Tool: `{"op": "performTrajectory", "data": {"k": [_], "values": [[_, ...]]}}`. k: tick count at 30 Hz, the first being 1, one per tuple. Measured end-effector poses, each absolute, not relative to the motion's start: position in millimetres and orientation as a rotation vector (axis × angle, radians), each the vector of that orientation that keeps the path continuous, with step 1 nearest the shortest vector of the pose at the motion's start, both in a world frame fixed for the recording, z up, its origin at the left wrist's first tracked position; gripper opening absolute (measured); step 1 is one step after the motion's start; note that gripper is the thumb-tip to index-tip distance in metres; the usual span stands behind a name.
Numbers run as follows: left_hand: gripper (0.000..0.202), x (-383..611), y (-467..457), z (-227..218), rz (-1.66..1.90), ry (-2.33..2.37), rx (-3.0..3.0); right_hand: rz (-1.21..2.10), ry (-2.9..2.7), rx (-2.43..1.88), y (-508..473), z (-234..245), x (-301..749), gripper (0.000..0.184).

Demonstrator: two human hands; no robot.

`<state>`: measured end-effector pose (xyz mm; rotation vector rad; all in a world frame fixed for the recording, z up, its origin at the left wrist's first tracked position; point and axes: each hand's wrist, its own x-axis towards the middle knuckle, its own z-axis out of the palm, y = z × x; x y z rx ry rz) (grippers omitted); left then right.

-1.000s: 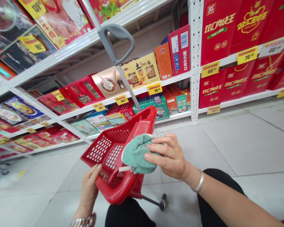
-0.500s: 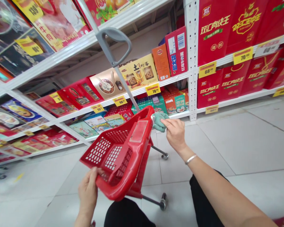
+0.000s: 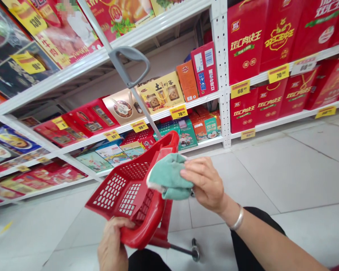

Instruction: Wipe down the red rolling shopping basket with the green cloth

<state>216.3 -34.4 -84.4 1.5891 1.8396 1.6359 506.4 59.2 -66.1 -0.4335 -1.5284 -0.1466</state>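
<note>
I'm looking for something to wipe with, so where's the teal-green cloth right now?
In the head view, the teal-green cloth is gripped in the right hand, over the rim of the red plastic shopping basket, which the left hand holds below.

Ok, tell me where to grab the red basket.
Take the basket by its thick rounded rim, coming from the near side as the left hand does: that edge is solid and curved to wrap fingers around, while the walls are full of holes.

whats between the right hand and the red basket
In the head view, a folded green cloth lies between the right hand and the red plastic shopping basket, gripped in that hand.
</note>
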Motion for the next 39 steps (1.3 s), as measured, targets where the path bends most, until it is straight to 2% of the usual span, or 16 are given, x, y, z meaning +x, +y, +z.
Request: {"op": "performTrajectory", "data": {"k": [3, 5, 14, 21, 26, 30, 33, 39], "values": [[0.047, 212, -34, -81, 1.606, 1.839, 1.572, -0.204, -1.629, -0.391, 57, -69, 497, 0.030], [0.047, 209, -35, -78, 1.610, 1.821, 1.578, -0.197, -1.639, -0.407, 60, -72, 493, 0.027], [0.047, 189, -28, -63, 1.540, 1.648, 1.565, -0.195, -1.577, -0.516, 75, -73, 488, 0.037], [0.049, 164, -23, -51, 1.434, 1.671, 1.554, -0.285, -1.389, -0.899, 111, -98, 512, 0.047], [0.052, 127, -10, -59, 1.530, 1.679, 1.530, -0.334, -1.280, -1.121, 129, -117, 534, 0.047], [0.032, 113, -3, -73, 1.786, 1.518, 1.459, -0.374, -1.255, -1.005, 114, -106, 532, 0.048], [0.030, 117, 2, -75, 1.947, 1.383, 1.418, -0.394, -1.334, -0.810, 83, -88, 514, 0.048], [0.032, 118, 13, -69, 1.905, 1.368, 1.322, -0.508, -1.674, -0.511, 27, -71, 471, 0.018]]}}
